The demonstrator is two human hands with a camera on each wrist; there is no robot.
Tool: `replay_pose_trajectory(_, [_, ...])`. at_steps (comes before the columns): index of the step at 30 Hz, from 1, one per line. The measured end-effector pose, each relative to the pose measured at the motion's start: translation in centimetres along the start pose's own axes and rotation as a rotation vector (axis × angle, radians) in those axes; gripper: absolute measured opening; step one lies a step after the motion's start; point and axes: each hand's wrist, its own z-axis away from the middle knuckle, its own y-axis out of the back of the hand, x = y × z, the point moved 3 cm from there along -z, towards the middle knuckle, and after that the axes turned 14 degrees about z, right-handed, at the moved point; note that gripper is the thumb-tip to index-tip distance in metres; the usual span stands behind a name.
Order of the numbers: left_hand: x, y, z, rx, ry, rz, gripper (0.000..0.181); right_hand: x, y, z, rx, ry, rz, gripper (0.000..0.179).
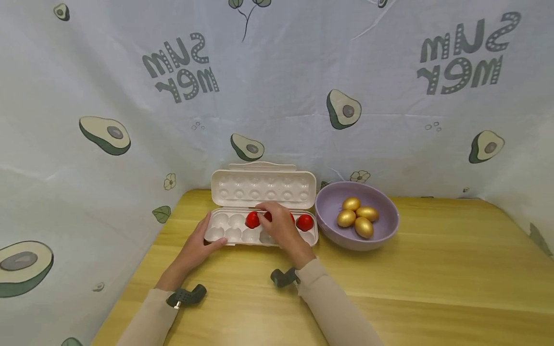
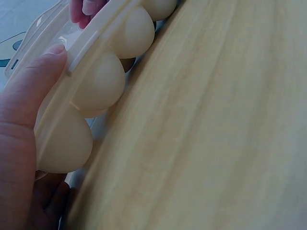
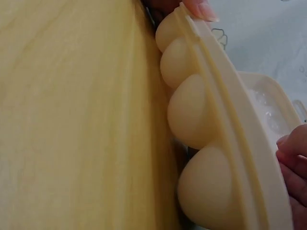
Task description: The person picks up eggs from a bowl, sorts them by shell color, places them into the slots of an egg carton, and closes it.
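A white plastic egg carton [image 1: 249, 243] lies on the table with its lid [image 1: 264, 188] raised behind it. My left hand [image 1: 197, 249] grips its left end, thumb on the front rim and fingers round the side. Over the back row, my right hand [image 1: 282, 228] pinches a red egg [image 1: 268, 216] between thumb and fingers, mostly hidden by them. Just left of it another red egg [image 1: 252, 219] sits in a cup, and one more red egg [image 1: 305, 222] sits at the right end. In the right wrist view, the fingers [image 3: 293, 148] appear beyond the carton's rim.
A purple bowl [image 1: 389, 226] with several golden eggs [image 1: 364, 227] stands right of the carton, close to its end. Behind the table hangs a pale curtain [image 1: 281, 110] with printed avocados. The wooden table [image 1: 454, 259] extends to the right.
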Motion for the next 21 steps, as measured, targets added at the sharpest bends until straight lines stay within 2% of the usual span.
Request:
replay_pose_trajectory(5, [0.1, 0.0, -0.1, -0.003, -0.013, -0.004, 0.1, -0.1, 1.0, -0.1, 0.037, 0.004, -0.026, 0.021])
replay_pose_trajectory(13, [-0.3, 0.1, 0.2, 0.001, 0.004, 0.007, 0.101, 0.4, 2.4, -0.5, 0.104, 0.017, -0.03, 0.019])
replay_pose_trajectory(21, [-0.2, 0.1, -0.2, -0.002, 0.001, 0.016, 0.102, 1.9, 4.8, -1.2, 0.161, -0.074, -0.081, 0.018])
